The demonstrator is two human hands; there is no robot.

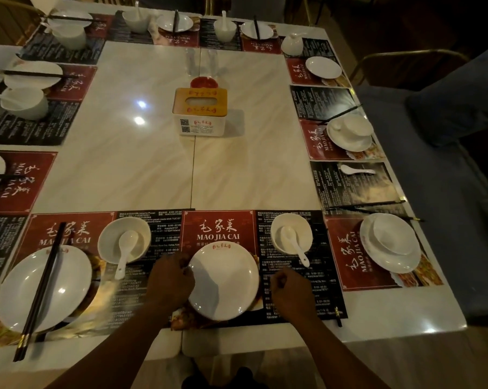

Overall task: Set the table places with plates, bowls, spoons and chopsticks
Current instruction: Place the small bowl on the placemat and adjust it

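A white plate (223, 284) lies on the red and black placemat (219, 226) straight in front of me. My left hand (171, 279) curls its fingers onto the plate's left rim. My right hand (289, 290) is a closed fist just right of the plate, a small gap from the rim, with nothing visible in it. Behind it stands a white bowl (292, 234) with a white spoon (294, 244) in it. A dark chopstick end (338, 317) shows on the mat's right edge.
The left place has a plate (44, 287) with chopsticks (42, 287) across it and a bowl (124, 240) with a spoon. On the right, a bowl stacked on a plate (391, 242), loose chopsticks (372, 207) and a spoon (355, 170). A tissue box (199, 112) stands mid-table.
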